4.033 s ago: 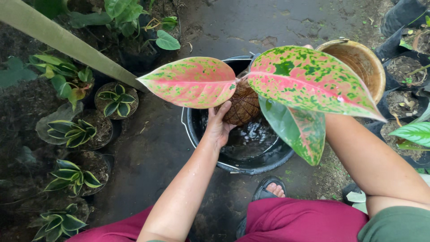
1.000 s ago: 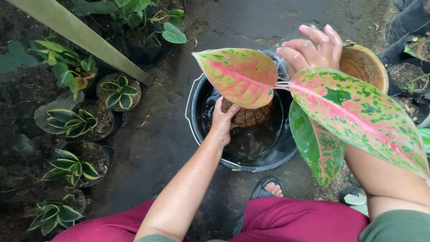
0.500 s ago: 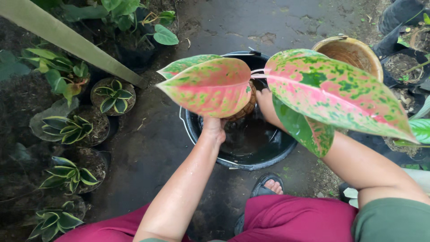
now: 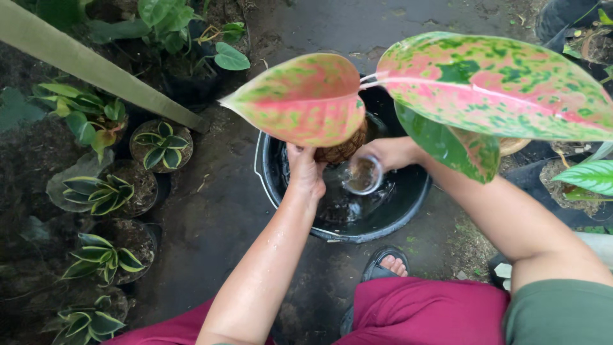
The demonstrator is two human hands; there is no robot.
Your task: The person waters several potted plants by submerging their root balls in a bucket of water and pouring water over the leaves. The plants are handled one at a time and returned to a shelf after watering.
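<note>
Right hand (image 4: 389, 153) now lowered gripping clear cup (image 4: 362, 174) beside root ball (image 4: 341, 150), left hand (image 4: 305, 169) grip closed under root ball, over black bucket (image 4: 268, 185)

1. The left hand (image 4: 305, 171) grips the brown root ball (image 4: 341, 151) of a plant with 2 large pink-and-green leaves (image 4: 491, 83), held over a black bucket (image 4: 271, 182) of dark water.
2. The right hand (image 4: 393, 153) holds a small clear cup (image 4: 362, 174) just beside the root ball, water splashing at its rim.
3. Small potted plants (image 4: 159, 145) with striped green leaves stand on wet ground to the left.
4. A sandalled foot (image 4: 391, 263) shows below the bucket, above maroon trousers (image 4: 428, 313).
</note>
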